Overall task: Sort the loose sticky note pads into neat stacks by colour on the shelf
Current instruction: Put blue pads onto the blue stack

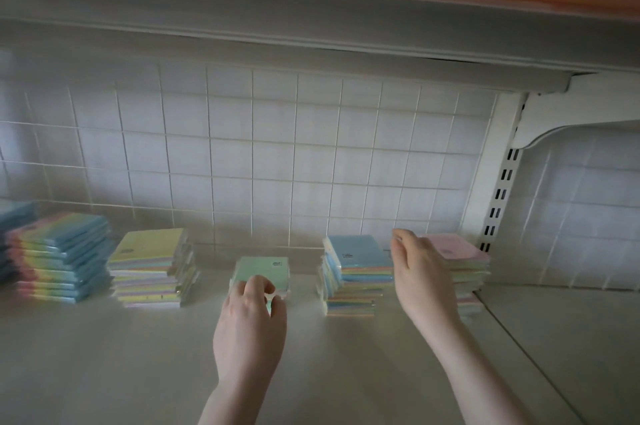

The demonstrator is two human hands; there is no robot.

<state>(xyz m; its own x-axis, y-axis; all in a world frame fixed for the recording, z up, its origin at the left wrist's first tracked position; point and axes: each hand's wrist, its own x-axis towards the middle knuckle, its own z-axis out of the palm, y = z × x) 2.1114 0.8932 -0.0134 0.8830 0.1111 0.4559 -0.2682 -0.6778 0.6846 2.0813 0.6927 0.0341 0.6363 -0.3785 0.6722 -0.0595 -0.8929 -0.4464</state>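
A: Obs. 1 — your left hand (pixel 251 317): fingers curled onto the near edge of the green-topped pad stack (pixel 263 270), touching it; a closed grasp cannot be confirmed.

B: And your right hand (pixel 420 277)?

A: Fingers loosely spread, holding nothing, between the blue-topped stack (pixel 356 272) and the pink-topped stack (pixel 460 262), on the shelf (pixel 104 355) at about 2 o'clock from the green-topped stack.

Six stacks of sticky note pads on the shelf (pixel 346 372): two blue-topped left of the yellow-topped stack (pixel 152 269), three to its right, topped green, blue, pink. Two hands.
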